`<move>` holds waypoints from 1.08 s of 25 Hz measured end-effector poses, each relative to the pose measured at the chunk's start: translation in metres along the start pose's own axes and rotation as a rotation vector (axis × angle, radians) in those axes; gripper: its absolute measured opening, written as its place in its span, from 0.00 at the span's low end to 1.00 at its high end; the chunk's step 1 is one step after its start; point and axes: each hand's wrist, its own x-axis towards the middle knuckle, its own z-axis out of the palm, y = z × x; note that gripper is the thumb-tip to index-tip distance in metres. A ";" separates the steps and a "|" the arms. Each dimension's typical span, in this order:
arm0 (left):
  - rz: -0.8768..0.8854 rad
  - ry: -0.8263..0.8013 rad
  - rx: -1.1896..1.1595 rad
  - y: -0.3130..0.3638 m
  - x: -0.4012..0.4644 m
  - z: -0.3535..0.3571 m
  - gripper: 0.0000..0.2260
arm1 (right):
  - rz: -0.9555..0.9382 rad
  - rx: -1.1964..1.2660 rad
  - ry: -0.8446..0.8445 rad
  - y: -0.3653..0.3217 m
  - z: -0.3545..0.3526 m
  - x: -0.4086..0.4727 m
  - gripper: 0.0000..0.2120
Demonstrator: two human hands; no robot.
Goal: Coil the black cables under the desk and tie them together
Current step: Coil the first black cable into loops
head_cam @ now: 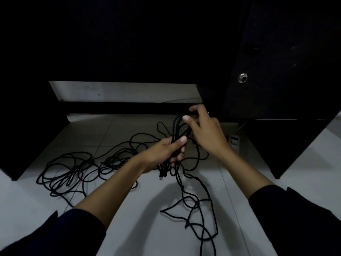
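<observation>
1. Location: the black cables (77, 169) lie spread over the pale tiled floor (129, 209) beneath the dark bench (129, 43). One tangled heap sits to the left, a second run trails down to the lower right, and a gathered bundle rises between the two hands.
2. Left hand (166, 152): fingers and thumb curled round the gathered strands, gripping the bundle near its lower end. A small plug end (161, 177) hangs just below this hand.
3. Right hand (203, 130): thumb and fingers pinch the top of the same bundle, just under the bench's rear rail (129, 108).
4. Handling, judged: thin, limp cord, light in weight. It sags into loose loops and holds no shape of its own, so each turn will need holding until the tie goes on.
5. Judged: the surface looks matte, not slick. Slipping is a minor concern; snagging is the greater one, as strands cross each other in both heaps.
6. Where to hold, judged: keep the left hand as the anchor on the coil, and feed with the right hand, running along one strand at a time toward the floor.
7. Judged: pull gently; a hard tug would likely tighten the crossings on the left.
8. A white power strip (234, 142) lies at the right, near the right hand; whether any cable is plugged into it cannot be told.
</observation>
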 end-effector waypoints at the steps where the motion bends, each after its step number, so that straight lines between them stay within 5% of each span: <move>1: -0.003 -0.011 0.002 -0.001 0.000 0.000 0.16 | 0.022 0.051 -0.036 0.000 0.000 -0.001 0.15; 7: 0.026 -0.012 0.090 0.004 0.002 0.001 0.17 | 0.176 0.729 -0.014 -0.004 0.010 0.003 0.14; 16: 0.097 0.045 0.070 0.003 0.002 0.008 0.15 | 0.052 0.611 -0.043 -0.011 0.003 0.010 0.12; 27: 0.187 0.216 -0.034 -0.001 0.007 0.010 0.14 | 0.213 0.733 -0.159 -0.007 -0.011 0.010 0.12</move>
